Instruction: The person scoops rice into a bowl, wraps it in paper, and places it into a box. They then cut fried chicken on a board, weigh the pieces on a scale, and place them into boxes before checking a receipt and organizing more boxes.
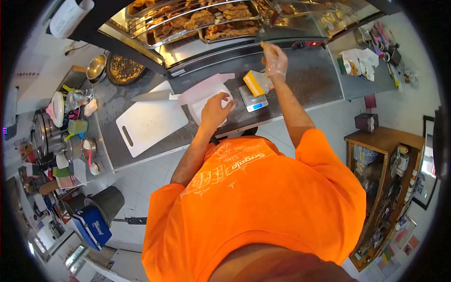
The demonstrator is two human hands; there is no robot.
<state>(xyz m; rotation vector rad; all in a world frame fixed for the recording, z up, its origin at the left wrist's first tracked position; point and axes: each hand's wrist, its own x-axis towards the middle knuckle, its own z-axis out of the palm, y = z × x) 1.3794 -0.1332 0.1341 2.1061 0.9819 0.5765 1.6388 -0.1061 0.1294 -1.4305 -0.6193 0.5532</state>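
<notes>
My left hand (217, 111) is bare, its fingers bent around the near right side of an opened white paper takeaway box (195, 109). The box's pinkish lid (206, 87) is folded back. My right hand (276, 63) wears a clear plastic glove and is raised in front of the lit display case. Its fingers are closed on a small golden-brown piece (267, 47) that looks like fried food. Below that hand, a yellow-and-white carton (255, 83) stands on a small digital scale (256, 105) with a lit blue display.
Fried chicken (199, 19) fills trays in the display case. Left of the box are a white cutting board (152, 123), a knife (152, 96) lying across it, and a dark round pan (126, 69) of crumbs. A wooden shelf (387, 141) stands at right, a grey bin (107, 204) at lower left.
</notes>
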